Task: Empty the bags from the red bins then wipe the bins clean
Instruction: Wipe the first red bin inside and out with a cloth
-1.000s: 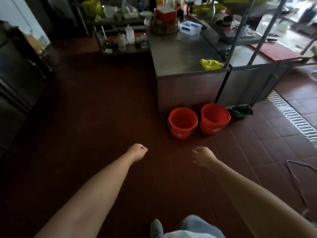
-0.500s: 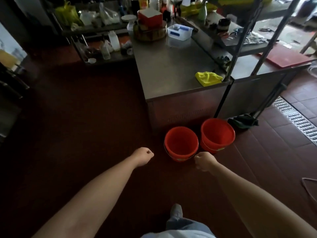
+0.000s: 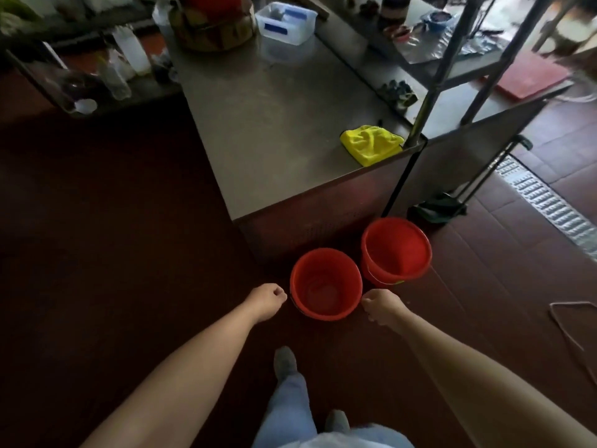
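Note:
Two red bins stand side by side on the floor against the steel counter's end. The nearer left bin (image 3: 325, 283) and the right bin (image 3: 396, 248) both show bare insides, with no bag visible. My left hand (image 3: 266, 300) is curled into a fist just left of the nearer bin, holding nothing. My right hand (image 3: 381, 307) is also curled, just right of that bin's rim, not touching it. A yellow cloth (image 3: 371, 144) lies crumpled on the counter corner above the bins.
The steel counter (image 3: 274, 124) carries a clear plastic box (image 3: 286, 22) and a round basket at its far end. A dustpan (image 3: 436, 206) leans beside the right bin. A floor drain grate (image 3: 546, 202) runs at the right. Shelving posts rise from the counter's right corner.
I have walked toward the bins, so they and the counter loom closer and larger. Both fists stayed curled and now flank the nearer bin.

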Tool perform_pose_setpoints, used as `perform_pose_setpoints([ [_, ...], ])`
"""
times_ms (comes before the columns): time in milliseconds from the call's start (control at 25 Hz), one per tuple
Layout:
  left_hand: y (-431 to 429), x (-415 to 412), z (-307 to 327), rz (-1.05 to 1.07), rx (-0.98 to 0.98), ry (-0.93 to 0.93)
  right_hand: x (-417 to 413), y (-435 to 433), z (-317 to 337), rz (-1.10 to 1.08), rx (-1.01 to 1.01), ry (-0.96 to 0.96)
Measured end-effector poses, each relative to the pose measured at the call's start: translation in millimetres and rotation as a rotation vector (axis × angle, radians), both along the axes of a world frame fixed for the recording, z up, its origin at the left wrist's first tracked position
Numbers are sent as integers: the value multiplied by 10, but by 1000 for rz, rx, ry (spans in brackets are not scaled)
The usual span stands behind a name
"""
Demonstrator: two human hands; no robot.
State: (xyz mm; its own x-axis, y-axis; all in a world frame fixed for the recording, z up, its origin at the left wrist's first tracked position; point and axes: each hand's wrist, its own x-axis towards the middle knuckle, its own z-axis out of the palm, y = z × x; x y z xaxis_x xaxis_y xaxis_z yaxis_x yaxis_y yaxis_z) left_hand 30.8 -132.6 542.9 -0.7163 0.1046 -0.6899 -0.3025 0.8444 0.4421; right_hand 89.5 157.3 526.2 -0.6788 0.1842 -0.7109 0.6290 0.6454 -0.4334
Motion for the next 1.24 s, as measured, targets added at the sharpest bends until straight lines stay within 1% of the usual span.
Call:
perform_pose_setpoints([
  [80,119,-371,-249,-66,-5,-30,-235,39,-165,-34,-5,-21],
  [200,262,-727,-642,-164,-6,-65,-551,111,-522,2,9,-36],
  [280,331,-899,-1033,-198,-14,-84,-741,136,-876,68,14,-67],
  [400,496,-1065,-1779,-257,-38,-125,-944,238,-1677,231,37,-127],
  [520,650,-1092,-2580,-391,-94,-70,-1084,303,-2304,407,100,-170],
  [600,762,-1060,-3163,-502,-145,4,-1139,397,-2818,492,165,-148],
  [640,804,-1051,-3414,-543,-171,39,-1154,448,-3056,509,195,-141],
  [720,860,-1046,-3862,-546,-219,91,-1179,557,-3514,450,237,-140],
  [800,868,-1114,-4252,-435,-240,114,-1265,675,-3901,341,233,-140],
  [920,824,-1374,-4760,-172,-238,92,-1494,862,-4460,182,176,-120],
  [960,820,-1485,-4873,-46,-203,73,-1586,919,-4618,108,142,-96],
  [1040,781,-1669,-5077,213,-94,26,-1734,1000,-4877,-133,61,-57],
  [1160,733,-1865,-5169,498,95,-85,-1901,1101,-5132,-457,-99,-140],
  [1240,694,-1943,-5216,671,219,-219,-1988,1170,-5214,-622,-210,-143],
])
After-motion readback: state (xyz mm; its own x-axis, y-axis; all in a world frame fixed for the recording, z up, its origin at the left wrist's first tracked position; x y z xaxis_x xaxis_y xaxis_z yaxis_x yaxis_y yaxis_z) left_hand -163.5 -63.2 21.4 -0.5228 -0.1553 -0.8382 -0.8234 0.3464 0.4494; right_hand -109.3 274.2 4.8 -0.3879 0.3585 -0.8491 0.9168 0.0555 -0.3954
